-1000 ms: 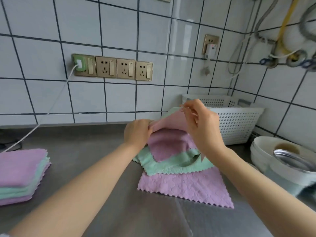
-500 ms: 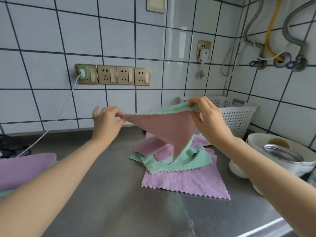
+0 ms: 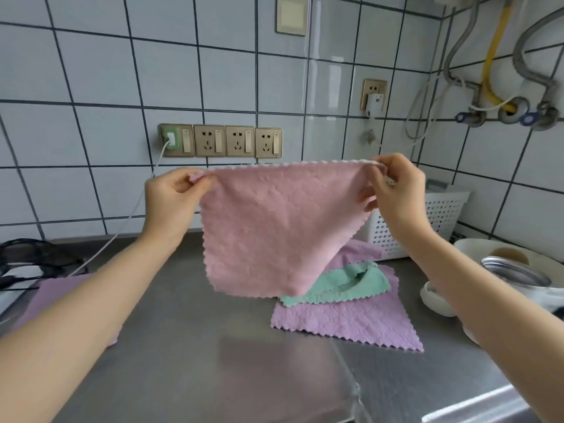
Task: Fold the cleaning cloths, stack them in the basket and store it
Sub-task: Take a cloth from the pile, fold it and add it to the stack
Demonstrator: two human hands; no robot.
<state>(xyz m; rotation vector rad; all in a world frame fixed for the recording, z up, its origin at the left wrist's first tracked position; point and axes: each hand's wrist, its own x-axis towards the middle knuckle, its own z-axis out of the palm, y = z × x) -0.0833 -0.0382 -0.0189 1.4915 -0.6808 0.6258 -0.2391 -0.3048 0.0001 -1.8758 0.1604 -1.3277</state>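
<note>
A pink cleaning cloth (image 3: 274,227) hangs spread flat in the air above the steel counter. My left hand (image 3: 171,203) pinches its top left corner and my right hand (image 3: 393,193) pinches its top right corner. Below and to the right, unfolded cloths lie in a heap: a green cloth (image 3: 345,285) on a purple cloth (image 3: 348,322), with another purple one behind. The white perforated basket (image 3: 439,215) stands against the wall at the right, partly hidden by my right hand. A purple cloth (image 3: 58,288) of the folded stack shows at the left, behind my forearm.
The steel counter (image 3: 232,361) runs to a tiled wall with a row of sockets (image 3: 219,141) and a white cable (image 3: 122,227). White bowls and a metal lid (image 3: 512,270) sit at the right. A black object (image 3: 27,257) lies at the far left.
The pink cloth has been lifted off the heap and pulled open; my hands moved apart and upward until it hangs flat between them. The view tilted up.
</note>
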